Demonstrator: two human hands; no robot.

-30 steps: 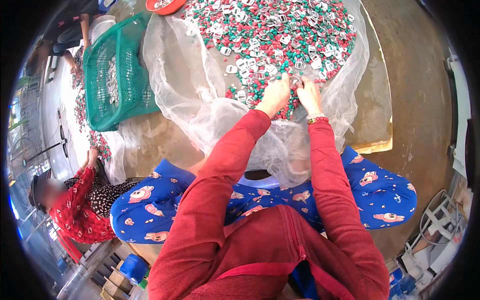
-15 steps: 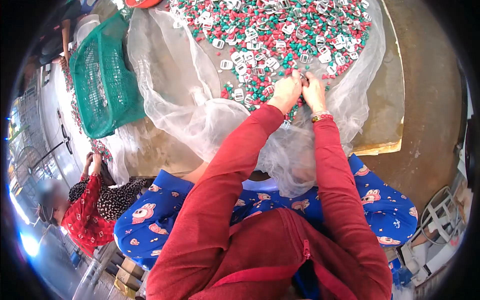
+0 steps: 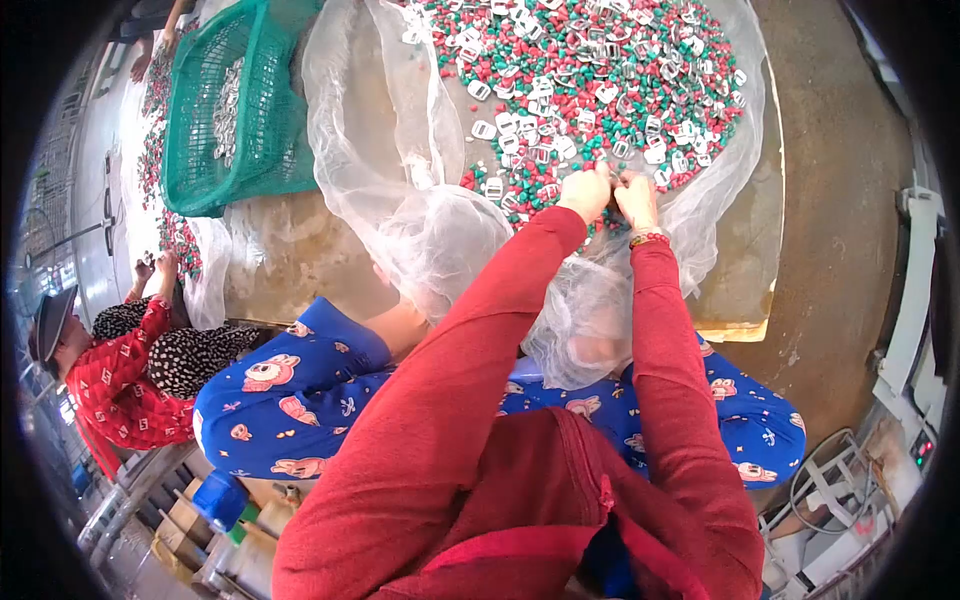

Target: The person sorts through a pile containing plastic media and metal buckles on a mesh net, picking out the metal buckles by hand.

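Note:
A heap of small red and green plastic pieces mixed with white metal buckles [image 3: 590, 85] lies on a sheet of white mesh [image 3: 400, 170] spread over the table. My left hand [image 3: 585, 193] and my right hand [image 3: 636, 200] are close together at the near edge of the heap, fingers pinched on a small white buckle [image 3: 612, 176] between them. Both arms wear red sleeves, and a red bead bracelet [image 3: 648, 238] sits on my right wrist. The fingertips are partly hidden, so which hand has the firmer grip is unclear.
A green mesh basket [image 3: 200, 150] holding white metal pieces stands at the far left of the table. Another person in a red patterned top [image 3: 120, 385] sits at the left by a second heap [image 3: 170, 230]. White equipment [image 3: 910, 330] stands at the right.
The view has swung, so the heap and basket sit differently in the frame. My hands stay pressed together at the near edge of the heap, working on a small piece.

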